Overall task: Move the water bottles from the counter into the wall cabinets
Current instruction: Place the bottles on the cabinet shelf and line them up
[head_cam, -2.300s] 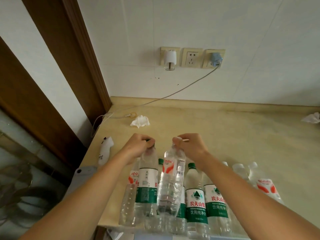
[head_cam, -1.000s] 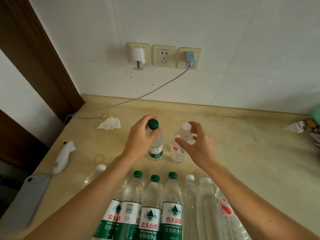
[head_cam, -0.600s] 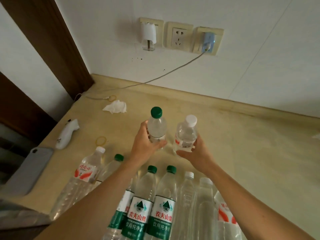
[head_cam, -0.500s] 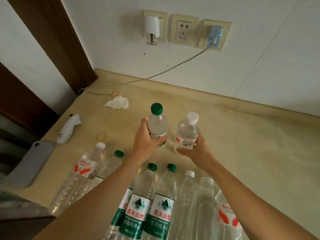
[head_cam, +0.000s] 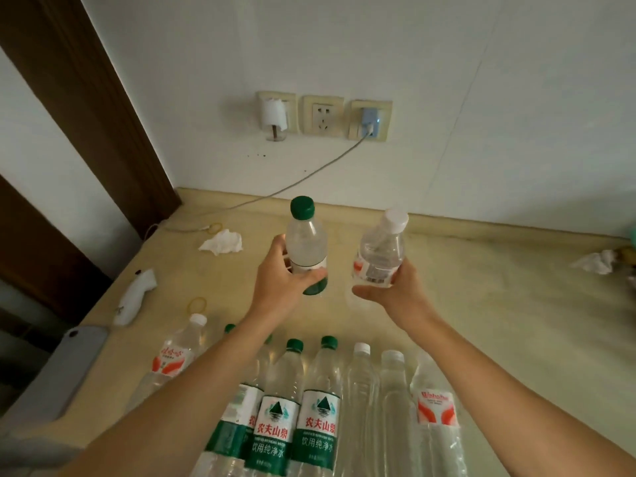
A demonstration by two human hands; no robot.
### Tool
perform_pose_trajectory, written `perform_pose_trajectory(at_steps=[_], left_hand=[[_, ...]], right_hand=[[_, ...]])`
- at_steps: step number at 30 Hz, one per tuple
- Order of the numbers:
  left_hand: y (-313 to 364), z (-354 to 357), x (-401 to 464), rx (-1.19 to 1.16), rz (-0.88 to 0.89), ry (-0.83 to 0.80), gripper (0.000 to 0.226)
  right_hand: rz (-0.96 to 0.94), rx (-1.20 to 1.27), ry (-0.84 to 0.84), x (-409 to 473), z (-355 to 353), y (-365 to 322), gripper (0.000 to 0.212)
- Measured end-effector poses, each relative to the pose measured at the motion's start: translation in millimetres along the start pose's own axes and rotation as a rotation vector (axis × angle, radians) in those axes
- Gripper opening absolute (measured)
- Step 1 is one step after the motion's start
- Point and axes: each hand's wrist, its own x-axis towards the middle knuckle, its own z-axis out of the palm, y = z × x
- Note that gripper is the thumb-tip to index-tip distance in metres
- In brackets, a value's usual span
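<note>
My left hand (head_cam: 280,282) grips a green-capped water bottle (head_cam: 306,241) around its label, held upright above the beige counter (head_cam: 499,304). My right hand (head_cam: 395,294) holds a white-capped bottle (head_cam: 380,253) with a red label from below, tilted slightly right. Both bottles are lifted off the counter. Several more bottles stand in a row near the front edge: green-labelled ones (head_cam: 320,407), clear ones (head_cam: 361,401) and red-labelled ones (head_cam: 435,407). No wall cabinet is in view.
A phone (head_cam: 65,370) lies at the counter's left edge, with a white gadget (head_cam: 136,297) and a rubber band (head_cam: 197,304) nearby. Crumpled tissues (head_cam: 222,242) lie at back left and far right (head_cam: 595,261). Wall sockets (head_cam: 323,115) carry a charger cable (head_cam: 275,194).
Both hands slid from the caps to the bottle bodies and lifted the two bottles off the counter, raising them toward the wall. The view tilted upward.
</note>
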Motion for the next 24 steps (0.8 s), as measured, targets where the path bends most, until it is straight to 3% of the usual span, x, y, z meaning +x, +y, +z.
perform_pose_trajectory(at_steps=[10, 19, 24], left_hand=[[186, -30, -29, -0.193, 0.383, -0.079, 0.068], [381, -51, -67, -0.320, 0.733, -0.101, 0.066], [480, -60, -82, -0.423, 0.786, -0.125, 0.055]], right_hand=[[-0.280, 0.116, 0.260, -95, -70, -175, 0.061], [-0.588, 0.068, 0.547, -163, -163, -321, 0.053], [-0.770, -0.003, 0.696, -190, -222, -400, 0.053]])
